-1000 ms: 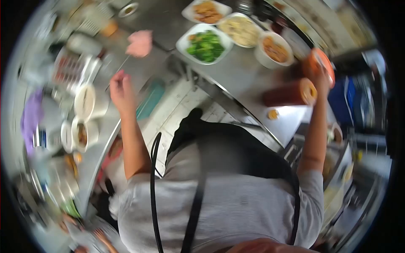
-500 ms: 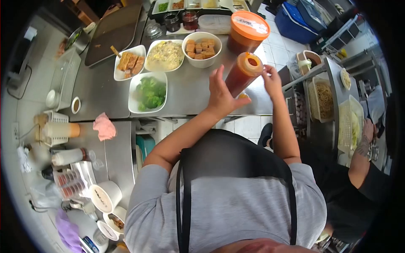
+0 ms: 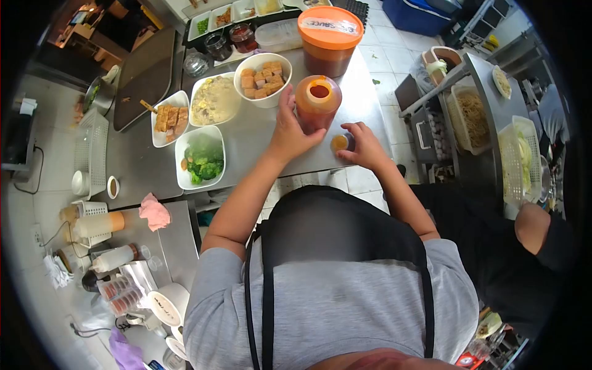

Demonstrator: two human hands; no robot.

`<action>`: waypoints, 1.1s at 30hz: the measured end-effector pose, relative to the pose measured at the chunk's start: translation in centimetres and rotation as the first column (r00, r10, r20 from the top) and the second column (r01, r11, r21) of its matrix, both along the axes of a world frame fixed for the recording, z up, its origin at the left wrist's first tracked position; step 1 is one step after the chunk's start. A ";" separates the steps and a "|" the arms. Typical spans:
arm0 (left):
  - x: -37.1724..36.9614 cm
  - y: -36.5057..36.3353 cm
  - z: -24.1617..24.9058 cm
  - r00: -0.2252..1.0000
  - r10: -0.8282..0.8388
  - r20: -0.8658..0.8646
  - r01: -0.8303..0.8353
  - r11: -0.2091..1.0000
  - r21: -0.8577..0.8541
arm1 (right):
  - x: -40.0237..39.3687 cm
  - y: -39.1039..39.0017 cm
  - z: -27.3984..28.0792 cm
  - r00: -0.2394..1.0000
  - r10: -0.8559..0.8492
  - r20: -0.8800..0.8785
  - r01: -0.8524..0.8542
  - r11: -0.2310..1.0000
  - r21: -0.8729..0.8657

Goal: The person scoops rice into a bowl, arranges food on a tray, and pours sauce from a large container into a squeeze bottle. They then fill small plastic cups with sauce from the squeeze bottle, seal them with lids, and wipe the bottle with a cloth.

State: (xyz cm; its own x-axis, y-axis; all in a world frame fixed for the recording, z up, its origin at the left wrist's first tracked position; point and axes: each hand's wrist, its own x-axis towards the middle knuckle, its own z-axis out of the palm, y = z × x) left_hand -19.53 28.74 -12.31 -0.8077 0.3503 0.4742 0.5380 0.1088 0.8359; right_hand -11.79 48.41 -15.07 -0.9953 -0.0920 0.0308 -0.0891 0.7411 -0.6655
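Observation:
A squeeze bottle [image 3: 320,111] of red-orange sauce stands upright on the steel table, its wide mouth uncovered and smeared with sauce. My left hand [image 3: 295,132] wraps its near left side, thumb across the front and fingers behind. Close to the bottle's right, a small round cap [image 3: 340,143] with a yellow-orange middle rests on the table. The thumb and fingers of my right hand [image 3: 365,147] curl around that cap from the right. Behind the bottle is a tub [image 3: 327,61] of dark sauce under an orange lid with handwriting on it.
Left of the bottle are bowls of tofu cubes [image 3: 263,83], a pale chopped mix [image 3: 214,102], browned slices [image 3: 171,118] and broccoli [image 3: 203,161]. A pink cloth [image 3: 154,213] lies on the lower counter. At the right, a co-worker's arm [image 3: 531,228] is near noodle and vegetable baskets.
My right hand has come down from beside the bottle's mouth to the small cap on the table. My left hand stays on the bottle. The view has shifted.

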 end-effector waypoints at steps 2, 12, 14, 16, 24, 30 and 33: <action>-0.5 -0.6 0.8 0.990 -0.118 0.079 0.118 0.993 -0.002 | -0.3 -0.1 -0.1 0.998 0.057 -0.006 -0.057 0.996 0.071; 0.5 -6.8 3.1 0.942 0.225 -0.249 -0.256 0.962 -0.097 | -4.7 0.6 -2.1 0.998 0.050 -0.030 -0.047 0.996 0.071; 1.6 -11.9 4.0 0.786 0.592 -0.175 -0.600 0.800 0.011 | -6.1 0.8 -2.9 0.997 0.035 -0.069 -0.027 0.993 0.117; 1.4 -19.1 2.0 0.452 0.868 -0.205 -0.852 0.488 0.188 | -6.8 0.9 -2.4 0.998 0.021 -0.061 -0.011 0.989 0.148; 12.8 -36.5 -9.3 0.196 0.806 -0.558 -0.823 -0.174 -0.540 | -8.7 2.3 -2.8 0.973 -0.086 -0.213 0.134 0.967 0.219; 14.1 -38.2 -8.2 0.189 0.885 -0.426 -0.873 -0.048 -0.486 | -7.9 2.2 -1.1 0.941 -0.173 -0.292 0.185 0.983 0.016; 13.9 -37.8 -4.3 0.116 0.974 -0.194 -0.907 0.024 -0.421 | -7.1 3.5 -0.9 0.910 -0.231 -0.344 0.229 0.972 -0.045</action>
